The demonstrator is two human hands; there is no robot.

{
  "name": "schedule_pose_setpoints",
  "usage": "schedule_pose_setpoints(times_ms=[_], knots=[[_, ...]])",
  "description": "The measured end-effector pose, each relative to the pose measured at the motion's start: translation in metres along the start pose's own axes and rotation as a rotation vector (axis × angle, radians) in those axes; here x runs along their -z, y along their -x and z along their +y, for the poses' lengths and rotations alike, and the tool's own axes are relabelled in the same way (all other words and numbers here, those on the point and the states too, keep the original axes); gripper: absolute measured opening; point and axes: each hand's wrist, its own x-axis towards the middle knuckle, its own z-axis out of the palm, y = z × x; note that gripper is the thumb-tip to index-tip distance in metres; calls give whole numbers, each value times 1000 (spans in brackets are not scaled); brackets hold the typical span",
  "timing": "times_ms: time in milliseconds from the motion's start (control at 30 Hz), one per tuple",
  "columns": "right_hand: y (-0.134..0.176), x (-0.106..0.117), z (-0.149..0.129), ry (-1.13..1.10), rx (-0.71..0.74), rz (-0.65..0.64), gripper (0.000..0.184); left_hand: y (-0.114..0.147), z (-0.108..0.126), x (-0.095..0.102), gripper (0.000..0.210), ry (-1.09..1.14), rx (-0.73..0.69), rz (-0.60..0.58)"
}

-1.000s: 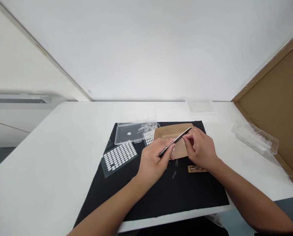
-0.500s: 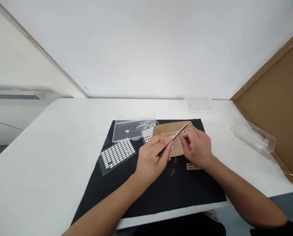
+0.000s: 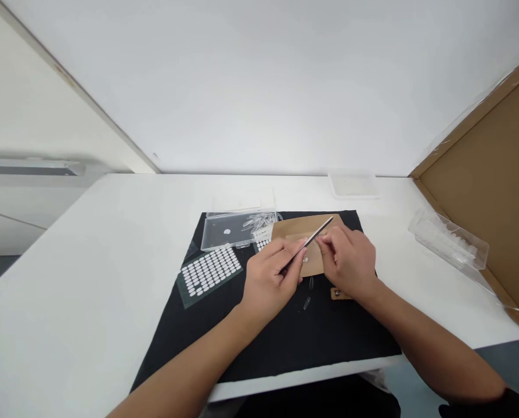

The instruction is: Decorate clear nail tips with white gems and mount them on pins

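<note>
On the white counter [image 3: 76, 278], a black cloth [image 3: 320, 342] — above it, the left hand [image 3: 266, 276] has fingers clamped on a slim dark stick [image 3: 314, 237]; the right hand [image 3: 350, 258], beside it, pinches fingers together — on what, I cannot tell.

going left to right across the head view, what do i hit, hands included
sheet of white ovals → left hand → right hand → clear container of pale pieces
</note>
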Motion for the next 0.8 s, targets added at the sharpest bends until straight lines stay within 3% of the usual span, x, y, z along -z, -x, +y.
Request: schedule_pose_setpoints(times_ms=[67, 200, 800], knots=[[-1, 2, 1, -9, -49, -2, 24, 0, 0, 0, 25, 6, 1, -5], [-1, 3, 1, -58, -14, -58, 24, 1, 0, 0, 24, 0, -6, -4], [-5, -1, -3, -72, -23, 4, 24, -1, 2, 0, 25, 2, -23, 40]])
